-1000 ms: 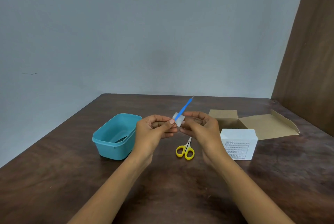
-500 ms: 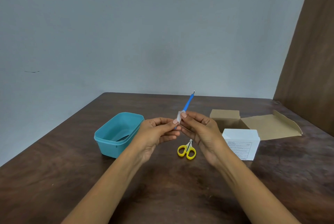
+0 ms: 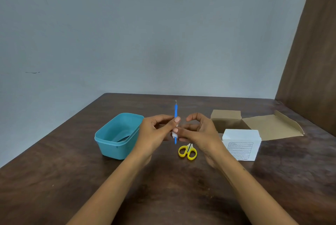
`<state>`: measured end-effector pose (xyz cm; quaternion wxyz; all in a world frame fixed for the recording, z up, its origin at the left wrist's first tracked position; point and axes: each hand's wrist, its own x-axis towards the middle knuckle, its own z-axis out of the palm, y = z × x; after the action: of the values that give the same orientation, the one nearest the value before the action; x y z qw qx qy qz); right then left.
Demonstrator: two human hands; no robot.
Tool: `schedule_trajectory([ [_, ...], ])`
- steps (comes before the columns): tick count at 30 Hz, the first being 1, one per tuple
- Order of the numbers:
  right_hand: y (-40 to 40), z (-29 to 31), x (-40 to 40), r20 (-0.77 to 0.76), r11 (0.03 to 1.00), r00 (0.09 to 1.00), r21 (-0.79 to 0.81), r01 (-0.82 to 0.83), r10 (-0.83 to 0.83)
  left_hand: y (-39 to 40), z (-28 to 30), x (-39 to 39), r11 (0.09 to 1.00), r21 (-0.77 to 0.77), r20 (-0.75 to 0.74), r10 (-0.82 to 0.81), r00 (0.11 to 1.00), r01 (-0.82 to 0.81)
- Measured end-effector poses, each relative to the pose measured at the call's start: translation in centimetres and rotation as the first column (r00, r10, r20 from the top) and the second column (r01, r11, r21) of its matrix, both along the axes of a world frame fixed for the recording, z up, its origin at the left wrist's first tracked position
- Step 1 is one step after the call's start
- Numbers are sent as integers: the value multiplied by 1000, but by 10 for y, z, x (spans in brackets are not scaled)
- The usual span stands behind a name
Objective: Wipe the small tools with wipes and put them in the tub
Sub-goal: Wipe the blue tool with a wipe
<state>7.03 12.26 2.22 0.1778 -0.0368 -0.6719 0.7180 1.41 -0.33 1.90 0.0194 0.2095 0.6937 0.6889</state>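
The left hand (image 3: 156,130) pinches the blue tool (image 3: 175,114) upright, likely so the white wipe (image 3: 174,135), pressed by the half-curled right hand (image 3: 198,130), can slide along it. The tub (image 3: 116,144) waits at nine o'clock on the surface (image 3: 163,188).

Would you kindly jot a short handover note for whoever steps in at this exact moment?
Left hand: pinches the blue tool, held upright above the table.
Right hand: fingers at the white wipe low on the tool's shaft; how firm that grip is cannot be told.
Teal tub: to the left, with something dark already inside.
Yellow scissors: lying on the table, untouched.
White box and open cardboard box: to the right.
Left: finish wiping the blue tool, put it in the tub, then do the scissors.
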Motion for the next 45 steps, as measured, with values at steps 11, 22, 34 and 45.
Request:
schedule_trajectory([
  [11,4,-1,1,136,994,986,27,-101,97,-3,1,-4,978,177,236,-146,961,106],
  [22,3,-2,1,80,989,996,-148,-30,43,0,2,-1,970,174,212,-203,956,167],
  [34,7,-3,1,172,990,976,-75,-123,134,1,3,-1,972,222,195,-121,973,77],
  [45,9,-2,0,184,989,972,-53,-137,144,3,0,1,981,183,185,-100,978,66],
])
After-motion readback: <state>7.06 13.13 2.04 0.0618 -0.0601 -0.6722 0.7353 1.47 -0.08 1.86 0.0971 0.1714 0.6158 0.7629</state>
